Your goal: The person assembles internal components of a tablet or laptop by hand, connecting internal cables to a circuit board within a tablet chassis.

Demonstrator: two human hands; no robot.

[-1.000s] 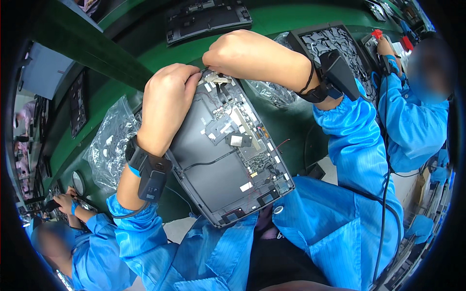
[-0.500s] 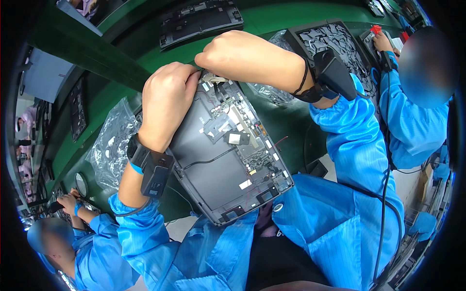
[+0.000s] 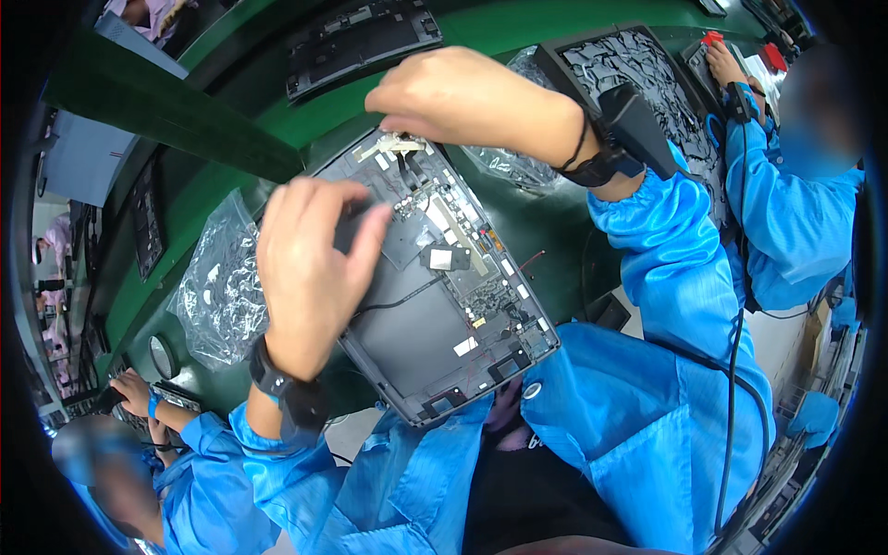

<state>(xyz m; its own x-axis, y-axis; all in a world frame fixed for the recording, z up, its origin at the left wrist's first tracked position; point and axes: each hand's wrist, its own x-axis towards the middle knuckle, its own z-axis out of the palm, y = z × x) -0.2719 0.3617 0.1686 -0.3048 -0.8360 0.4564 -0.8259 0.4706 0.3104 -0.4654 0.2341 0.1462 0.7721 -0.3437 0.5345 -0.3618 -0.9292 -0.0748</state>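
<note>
So, grey rectangular laptop base [image 3: 407, 347]: uncovered before me, near end by my blue cloth jacket [image 3: 610, 388].
Dark circuit board [image 3: 492, 308]: seated along the right side; that part seems done.
My left hand [image 3: 307, 268]: blurred, thumb and fingers parted, nothing visibly held.
Flat black white-labelled module [image 3: 442, 260]: skewed over the board, apparently unfixed.
Pale metallic strip [image 3: 398, 145]: far end, likely unfinished.
My right hand [image 3: 449, 92]: over it, fingers curled; I cannot tell what they grip.
</note>
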